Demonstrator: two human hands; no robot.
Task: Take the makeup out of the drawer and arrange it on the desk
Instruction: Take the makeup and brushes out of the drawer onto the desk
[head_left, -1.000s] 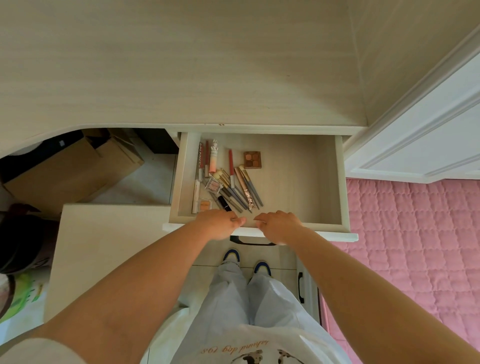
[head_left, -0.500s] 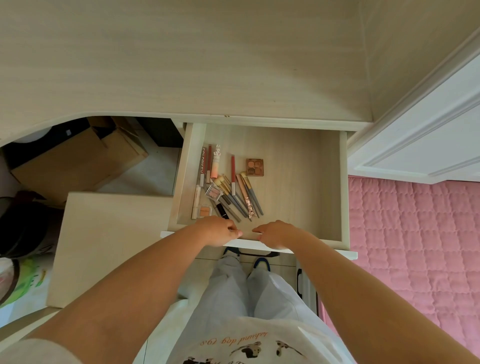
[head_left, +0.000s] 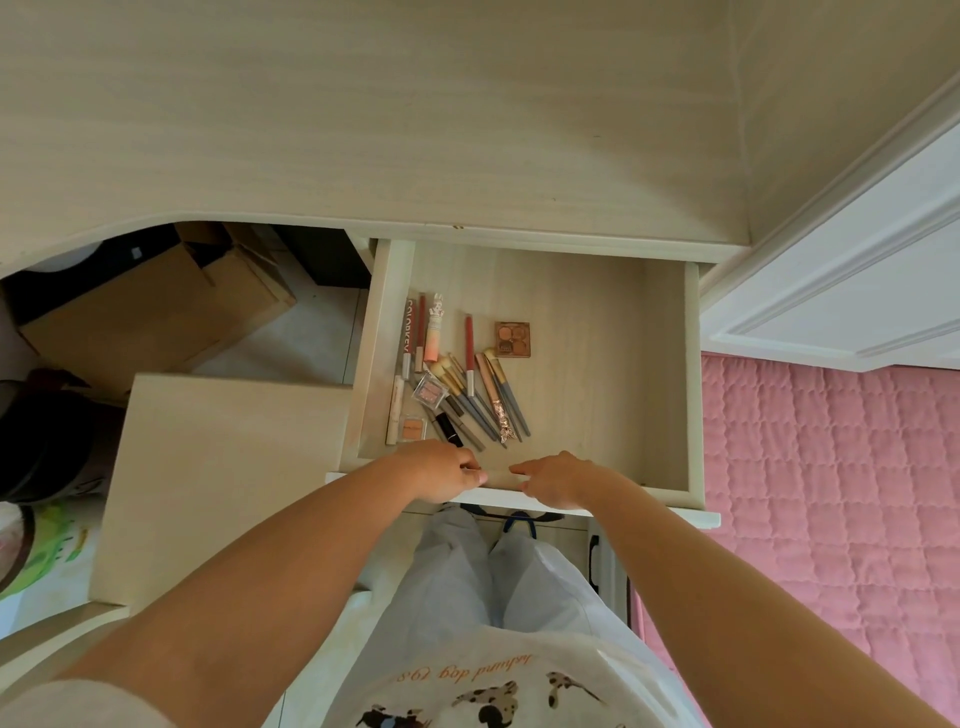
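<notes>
The left hand (head_left: 441, 475) and the right hand (head_left: 558, 480) both grip the front edge of the open drawer (head_left: 597, 364), fingers curled over its rim, the two hands close together. The makeup (head_left: 457, 379), a heap of tubes, brushes and small compacts, lies inside the drawer just beyond the left hand's knuckles, reaching towards the desk (head_left: 363, 104) further on.

Drawer's right half (head_left: 613, 374) bare — makeup (head_left: 457, 379) leftward
</notes>
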